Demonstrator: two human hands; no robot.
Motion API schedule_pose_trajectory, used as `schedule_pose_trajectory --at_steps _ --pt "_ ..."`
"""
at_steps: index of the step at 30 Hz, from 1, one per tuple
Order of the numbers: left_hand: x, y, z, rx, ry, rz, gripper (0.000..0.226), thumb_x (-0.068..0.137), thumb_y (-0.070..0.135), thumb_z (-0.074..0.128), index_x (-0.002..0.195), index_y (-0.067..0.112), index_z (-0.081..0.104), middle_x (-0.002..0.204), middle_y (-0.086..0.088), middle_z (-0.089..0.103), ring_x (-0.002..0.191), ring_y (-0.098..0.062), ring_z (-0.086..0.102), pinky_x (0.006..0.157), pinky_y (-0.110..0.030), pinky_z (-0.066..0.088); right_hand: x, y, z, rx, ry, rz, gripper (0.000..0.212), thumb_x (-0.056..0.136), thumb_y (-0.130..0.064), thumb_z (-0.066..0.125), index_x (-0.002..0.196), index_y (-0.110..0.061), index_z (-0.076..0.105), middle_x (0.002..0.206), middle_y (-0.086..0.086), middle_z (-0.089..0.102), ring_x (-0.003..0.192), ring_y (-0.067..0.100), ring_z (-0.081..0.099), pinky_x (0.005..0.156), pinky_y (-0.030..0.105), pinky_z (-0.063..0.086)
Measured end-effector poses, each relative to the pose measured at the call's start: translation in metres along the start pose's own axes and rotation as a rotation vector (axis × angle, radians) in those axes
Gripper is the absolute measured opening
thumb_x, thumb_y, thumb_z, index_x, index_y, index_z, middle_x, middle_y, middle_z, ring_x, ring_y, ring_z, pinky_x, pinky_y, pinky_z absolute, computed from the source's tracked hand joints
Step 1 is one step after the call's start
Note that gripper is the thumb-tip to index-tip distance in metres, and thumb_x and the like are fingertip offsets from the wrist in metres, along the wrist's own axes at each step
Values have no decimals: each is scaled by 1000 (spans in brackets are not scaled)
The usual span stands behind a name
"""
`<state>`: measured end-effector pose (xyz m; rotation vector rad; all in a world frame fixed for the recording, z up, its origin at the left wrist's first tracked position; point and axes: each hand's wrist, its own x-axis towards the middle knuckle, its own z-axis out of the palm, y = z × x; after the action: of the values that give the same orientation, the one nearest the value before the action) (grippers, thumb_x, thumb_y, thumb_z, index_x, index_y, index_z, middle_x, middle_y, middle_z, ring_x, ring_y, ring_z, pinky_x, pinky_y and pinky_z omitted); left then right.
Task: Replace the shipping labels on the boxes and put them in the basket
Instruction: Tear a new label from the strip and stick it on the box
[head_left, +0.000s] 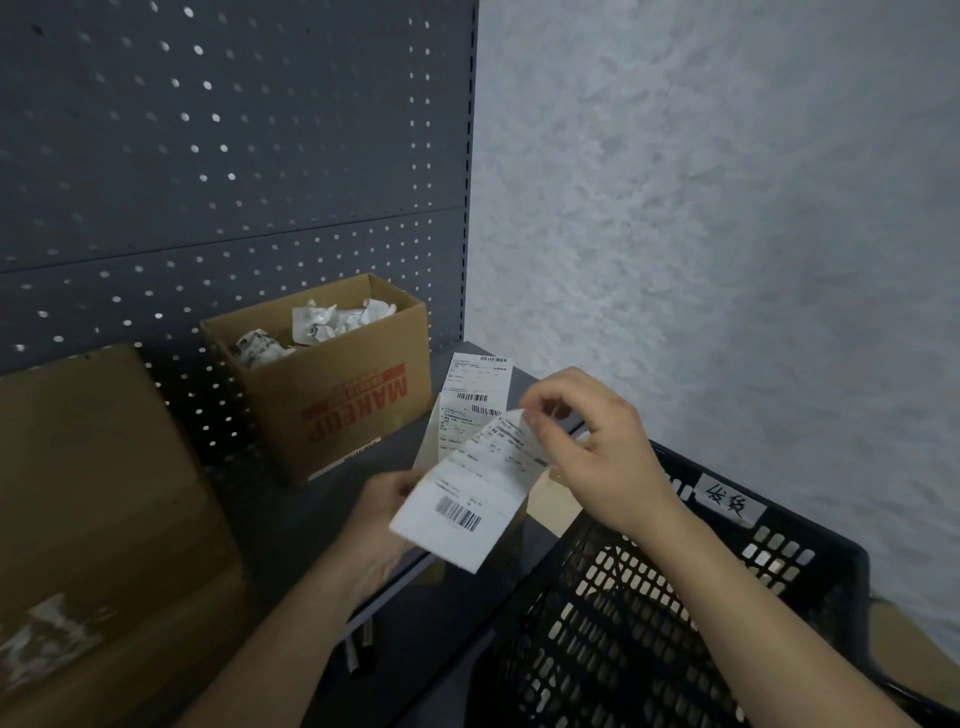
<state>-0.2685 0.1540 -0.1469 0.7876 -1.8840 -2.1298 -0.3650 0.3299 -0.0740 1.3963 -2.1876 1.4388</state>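
Over the grey shelf (283, 525), the label (467, 491) runs lengthwise between both hands: the left hand (384, 499) holds its near end in its grip, and the right hand (592, 447) pinches the far corner.

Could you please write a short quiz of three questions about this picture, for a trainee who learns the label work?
1. True or false: the open MAKEUP box holds crumpled paper.
2. Which hand pinches the top corner of the label? A) left B) right C) neither
3. Fill in: the white handwritten tag sits on the rim of the black ____.
Key: 1 true; 2 B, the right hand; 3 basket.
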Motion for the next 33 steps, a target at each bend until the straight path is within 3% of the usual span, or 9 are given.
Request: schedule_pose_trajectory --at_steps 4,8,12,19,25,29,33 --pt "0 -5 0 63 -28 69 8 88 -4 65 85 -7 72 90 -31 70 80 -33 65 80 -51 55 5 -5 -7 8 57 2 18 93 -8 60 88 -25 63 90 -14 60 88 4 55 76 10 39" --pt "8 -5 -2 114 6 35 16 87 -9 61 84 0 75 84 -26 71 63 -22 60 63 -34 54 11 -6 -13 -5 98 -2 16 93 -8 60 88 -23 65 90 -15 61 86 5 55 77 13 41" --pt "11 -6 -6 194 22 59 21 84 -15 59 87 0 73 78 -20 72 64 -21 60 55 -29 50 14 -3 -15 -4 133 18 17 93 -8 60 88 -23 65 90 -13 61 84 3 54 75 13 41" --pt "21 -7 -13 433 31 150 7 82 7 74 83 12 77 76 -14 72 61 -15 63 55 -30 49 20 3 -24 -20 207 50 17 92 -5 60 88 -20 66 88 -15 60 80 0 53 73 11 41" --pt "24 -11 -15 553 65 164 8 82 4 69 76 7 73 66 -12 70 58 -14 62 52 -27 46 30 5 -31 -5 306 34 24 90 -5 61 85 -28 64 87 -13 61 80 5 54 71 24 46" --pt "21 -11 -17 630 119 158 5 75 -5 65 72 -1 66 64 -14 67 61 -19 60 60 -29 47 37 1 -32 15 364 16 22 90 -4 60 86 -25 64 87 -10 62 80 4 54 70 21 45" --pt "19 -6 -21 755 72 180 19 80 0 65 71 16 68 68 5 68 74 -8 65 62 -23 52 47 -2 -32 21 418 5 19 90 -6 59 86 -24 63 86 -12 61 80 6 54 71 23 46"
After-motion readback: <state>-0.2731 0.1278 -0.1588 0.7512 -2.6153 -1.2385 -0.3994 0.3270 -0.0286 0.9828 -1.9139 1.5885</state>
